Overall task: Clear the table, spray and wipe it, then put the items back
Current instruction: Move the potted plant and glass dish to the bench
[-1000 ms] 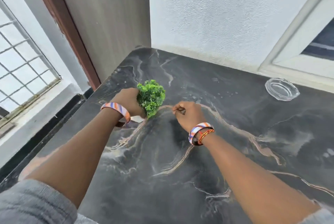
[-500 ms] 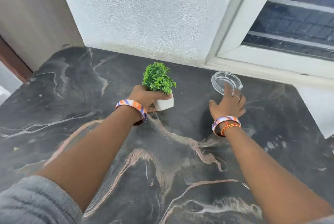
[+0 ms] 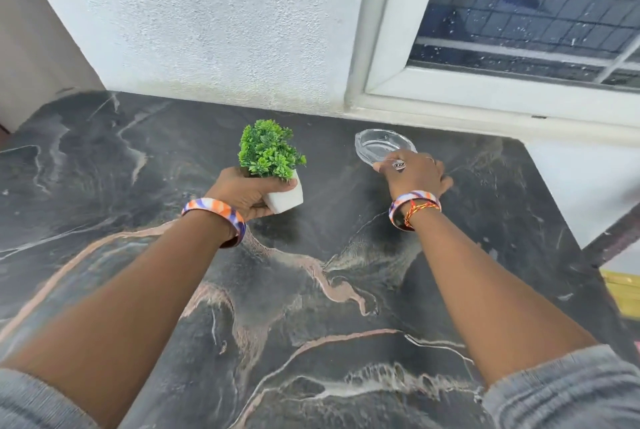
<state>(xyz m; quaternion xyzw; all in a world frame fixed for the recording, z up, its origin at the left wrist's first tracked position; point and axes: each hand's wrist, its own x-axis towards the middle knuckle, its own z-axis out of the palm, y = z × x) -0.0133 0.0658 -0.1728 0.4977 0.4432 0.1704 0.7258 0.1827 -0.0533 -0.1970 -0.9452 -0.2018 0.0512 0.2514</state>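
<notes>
A small green plant in a white pot (image 3: 277, 165) is held tilted above the dark marble table (image 3: 138, 158), with my left hand (image 3: 247, 193) wrapped around the pot. To its right a clear glass ashtray (image 3: 375, 146) sits near the table's back edge. My right hand (image 3: 414, 174) lies over the ashtray's near rim, fingers curled onto it. Whether the ashtray is lifted off the table I cannot tell.
A white rough wall (image 3: 225, 30) runs behind the table, and a white-framed window (image 3: 519, 93) sits at the back right. The table's right edge (image 3: 554, 221) drops off beside a white ledge. A yellow object (image 3: 623, 293) shows below at far right.
My view swung right. My left hand carried the plant towards the back of the table. My right hand reached from the table's middle to the ashtray and closed on its rim.
</notes>
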